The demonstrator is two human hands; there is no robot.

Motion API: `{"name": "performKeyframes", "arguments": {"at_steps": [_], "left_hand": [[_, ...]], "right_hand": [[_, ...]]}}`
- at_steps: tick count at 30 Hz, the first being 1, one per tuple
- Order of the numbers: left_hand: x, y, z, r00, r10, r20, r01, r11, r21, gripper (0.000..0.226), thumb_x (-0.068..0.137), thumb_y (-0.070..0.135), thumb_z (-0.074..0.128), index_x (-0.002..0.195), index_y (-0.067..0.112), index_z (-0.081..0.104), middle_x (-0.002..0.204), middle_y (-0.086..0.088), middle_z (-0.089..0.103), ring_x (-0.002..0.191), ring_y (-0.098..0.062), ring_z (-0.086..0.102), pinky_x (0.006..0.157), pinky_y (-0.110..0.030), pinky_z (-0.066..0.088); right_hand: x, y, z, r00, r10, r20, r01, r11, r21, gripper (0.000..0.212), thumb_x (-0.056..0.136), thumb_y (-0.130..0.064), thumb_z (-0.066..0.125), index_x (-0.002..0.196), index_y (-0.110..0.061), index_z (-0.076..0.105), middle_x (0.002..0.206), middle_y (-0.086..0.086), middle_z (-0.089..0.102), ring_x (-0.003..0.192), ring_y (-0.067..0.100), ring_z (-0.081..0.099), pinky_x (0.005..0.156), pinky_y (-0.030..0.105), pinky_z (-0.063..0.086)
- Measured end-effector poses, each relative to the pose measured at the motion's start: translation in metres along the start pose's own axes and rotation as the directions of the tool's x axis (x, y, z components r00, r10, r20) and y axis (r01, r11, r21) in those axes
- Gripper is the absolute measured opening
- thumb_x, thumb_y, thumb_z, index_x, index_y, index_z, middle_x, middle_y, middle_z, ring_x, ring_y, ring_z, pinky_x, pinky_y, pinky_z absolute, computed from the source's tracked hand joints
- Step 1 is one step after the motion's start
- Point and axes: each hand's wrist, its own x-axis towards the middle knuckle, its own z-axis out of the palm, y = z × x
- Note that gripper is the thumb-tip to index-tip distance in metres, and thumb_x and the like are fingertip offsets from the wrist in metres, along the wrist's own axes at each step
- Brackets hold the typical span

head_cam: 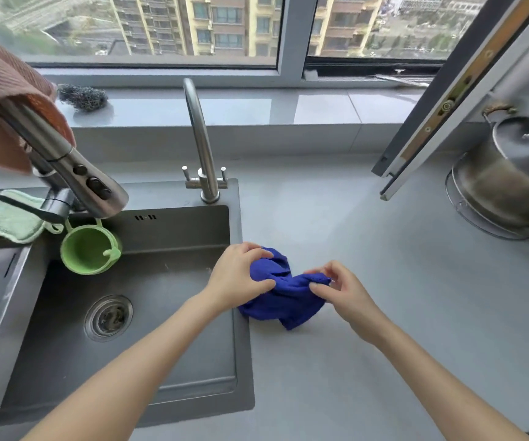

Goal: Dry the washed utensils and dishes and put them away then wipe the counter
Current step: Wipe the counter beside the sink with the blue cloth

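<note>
Just right of the sink [244, 313], at frame centre, left hand [237, 276] and right hand [341, 289] both pinch a crumpled blue cloth [283, 300] on the desk [384, 313].

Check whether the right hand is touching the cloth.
Touching. The head view shows the right hand pinching a fold of the cloth between thumb and fingers, with no gap; the left hand grips its other end.
</note>
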Motion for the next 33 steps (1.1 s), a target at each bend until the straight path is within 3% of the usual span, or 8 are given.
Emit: {"name": "performKeyframes", "arguments": {"at_steps": [6,11,15,18,20,24,28,33], "left_hand": [[0.012,0.022,-0.034,0.947,0.04,0.319,0.098,0.908,-0.407,0.074,0.062,0.018,0.076,0.127,0.044,0.049,0.126,0.026,0.053,0.124,-0.002,0.045,0.104,-0.03,0.041],[0.053,0.057,-0.082,0.985,0.071,0.156,0.038,0.793,-0.607,0.069,0.061,0.024,0.077,0.127,0.029,0.056,0.13,0.014,0.058,0.129,-0.005,0.043,0.103,-0.027,0.035],[0.07,0.103,-0.125,0.983,0.171,-0.062,-0.167,0.715,-0.679,0.038,0.071,0.014,0.071,0.108,0.019,0.064,0.105,-0.002,0.071,0.1,-0.012,0.065,0.085,-0.029,0.053],[0.07,0.116,-0.131,0.965,0.202,-0.167,-0.262,0.72,-0.643,0.023,0.076,0.011,0.064,0.098,0.003,0.063,0.086,-0.022,0.066,0.074,-0.023,0.063,0.065,-0.033,0.05],[0.066,0.109,-0.115,0.953,0.248,-0.173,-0.302,0.751,-0.587,0.02,0.077,0.015,0.063,0.093,0.003,0.065,0.081,-0.021,0.064,0.072,-0.021,0.058,0.067,-0.03,0.048],[0.043,0.062,-0.047,0.988,0.147,0.044,-0.108,0.867,-0.487,0.034,0.071,0.034,0.064,0.092,0.008,0.068,0.078,-0.013,0.065,0.071,-0.011,0.053,0.071,-0.031,0.044],[0.009,0.025,0.01,0.938,-0.022,0.346,0.155,0.919,-0.362,0.028,0.077,0.041,0.062,0.094,0.019,0.068,0.08,-0.003,0.062,0.072,-0.009,0.051,0.071,-0.031,0.044],[0.013,0.018,0.009,0.929,-0.127,0.347,0.317,0.757,-0.572,0.027,0.086,0.032,0.059,0.107,0.018,0.067,0.103,0.001,0.072,0.094,-0.013,0.065,0.088,-0.029,0.049]], "right_hand": [[0.0,-0.09,-0.002,0.946,-0.323,-0.014,0.318,0.937,-0.143,0.013,0.093,-0.004,0.055,0.089,-0.012,0.045,0.071,0.001,0.057,0.063,0.008,0.051,0.059,0.016,0.041],[0.043,-0.187,-0.02,0.827,-0.562,-0.002,0.53,0.78,-0.334,0.021,0.091,-0.011,0.059,0.088,-0.029,0.049,0.069,-0.012,0.063,0.067,0.006,0.056,0.07,0.025,0.046],[0.05,-0.237,-0.036,0.709,-0.705,0.013,0.631,0.626,-0.458,0.016,0.085,-0.02,0.066,0.089,-0.029,0.054,0.067,-0.01,0.063,0.064,0.01,0.054,0.065,0.024,0.044],[0.043,-0.235,-0.045,0.663,-0.748,0.027,0.689,0.597,-0.412,0.013,0.079,-0.027,0.069,0.085,-0.031,0.058,0.066,-0.004,0.063,0.059,0.01,0.051,0.06,0.02,0.04],[0.04,-0.215,-0.045,0.644,-0.764,0.044,0.722,0.588,-0.365,0.012,0.075,-0.03,0.07,0.083,-0.032,0.061,0.065,-0.008,0.062,0.057,0.005,0.049,0.058,0.013,0.038],[0.044,-0.134,-0.035,0.76,-0.628,0.168,0.641,0.679,-0.358,0.007,0.072,-0.02,0.074,0.077,-0.022,0.07,0.065,-0.002,0.062,0.058,0.016,0.049,0.057,0.018,0.038],[0.048,-0.059,-0.022,0.877,-0.359,0.319,0.466,0.799,-0.381,0.007,0.072,-0.022,0.073,0.079,-0.022,0.073,0.064,-0.018,0.062,0.059,0.004,0.051,0.061,0.015,0.039],[0.093,-0.074,-0.009,0.933,-0.176,0.313,0.281,0.9,-0.332,0.016,0.078,-0.02,0.077,0.075,-0.035,0.073,0.075,-0.005,0.069,0.072,0.007,0.056,0.071,0.023,0.043]]}}
